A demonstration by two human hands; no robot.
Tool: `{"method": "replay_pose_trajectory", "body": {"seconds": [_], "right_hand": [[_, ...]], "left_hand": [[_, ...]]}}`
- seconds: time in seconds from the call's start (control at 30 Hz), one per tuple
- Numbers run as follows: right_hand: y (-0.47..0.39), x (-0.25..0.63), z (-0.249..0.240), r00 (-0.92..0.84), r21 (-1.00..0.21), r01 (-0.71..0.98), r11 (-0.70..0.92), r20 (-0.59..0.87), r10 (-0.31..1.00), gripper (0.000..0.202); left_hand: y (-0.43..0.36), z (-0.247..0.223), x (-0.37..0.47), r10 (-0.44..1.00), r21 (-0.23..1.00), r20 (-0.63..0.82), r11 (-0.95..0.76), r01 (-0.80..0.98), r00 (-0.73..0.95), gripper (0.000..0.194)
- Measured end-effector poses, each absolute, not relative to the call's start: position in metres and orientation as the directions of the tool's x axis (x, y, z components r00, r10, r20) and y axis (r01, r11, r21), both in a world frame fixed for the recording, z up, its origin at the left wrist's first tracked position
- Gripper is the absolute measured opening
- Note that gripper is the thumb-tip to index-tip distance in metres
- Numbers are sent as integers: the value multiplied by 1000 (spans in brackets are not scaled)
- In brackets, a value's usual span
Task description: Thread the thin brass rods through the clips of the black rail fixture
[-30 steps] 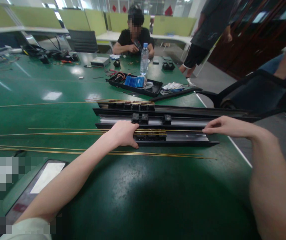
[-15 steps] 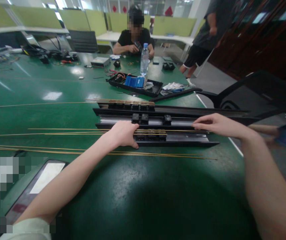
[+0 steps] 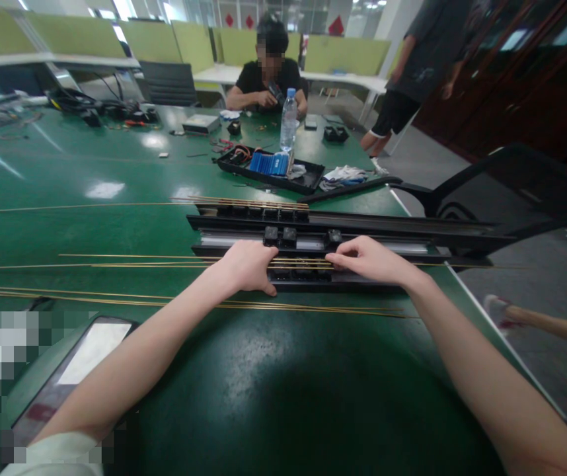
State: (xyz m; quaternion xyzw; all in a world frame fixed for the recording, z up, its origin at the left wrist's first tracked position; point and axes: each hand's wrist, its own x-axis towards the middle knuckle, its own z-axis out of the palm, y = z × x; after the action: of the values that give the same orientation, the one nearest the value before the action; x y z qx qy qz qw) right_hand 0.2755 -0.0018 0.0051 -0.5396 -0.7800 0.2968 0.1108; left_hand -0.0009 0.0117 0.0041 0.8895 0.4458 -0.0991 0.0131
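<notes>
My left hand [image 3: 246, 266] spans the nearest black channel rail [image 3: 308, 287], thumb on its front side and fingers on the far side. Black blocks [image 3: 299, 274] sit inside that rail beside my hand. Several thin brass rods [image 3: 164, 264] run lengthwise along the blocks and out to the left. My right hand [image 3: 363, 258] is closed in a pinch at the right end of the blocks, on a thin brass rod [image 3: 472, 266] that sticks out to the right past the table edge. The exact contact of its fingertips is partly hidden.
Behind lie two more black rails [image 3: 387, 223] with blocks. Loose brass rods [image 3: 313, 307] lie in front. Farther back are a black tray [image 3: 308, 178], a water bottle [image 3: 288, 122] and gloves [image 3: 343, 177]. A phone-like device [image 3: 80, 363] lies front left. One person sits opposite; others stand at right.
My right hand has moved left along the rail to the end of the blocks, and a rod now sticks out to its right. My left hand has stayed in place.
</notes>
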Motion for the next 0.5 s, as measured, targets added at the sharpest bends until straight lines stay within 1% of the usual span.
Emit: {"method": "replay_pose_trajectory", "body": {"seconds": [0.13,0.5], "right_hand": [[3,270,5,-416,-644,739,195,-210,885,58],[10,263,-1,-468,-672,699,245,-171,867,54]], "left_hand": [[12,5,-1,796,-64,-197,-593,803,572,68],[14,4,4,787,-75,-185,-608,790,588,70]]}}
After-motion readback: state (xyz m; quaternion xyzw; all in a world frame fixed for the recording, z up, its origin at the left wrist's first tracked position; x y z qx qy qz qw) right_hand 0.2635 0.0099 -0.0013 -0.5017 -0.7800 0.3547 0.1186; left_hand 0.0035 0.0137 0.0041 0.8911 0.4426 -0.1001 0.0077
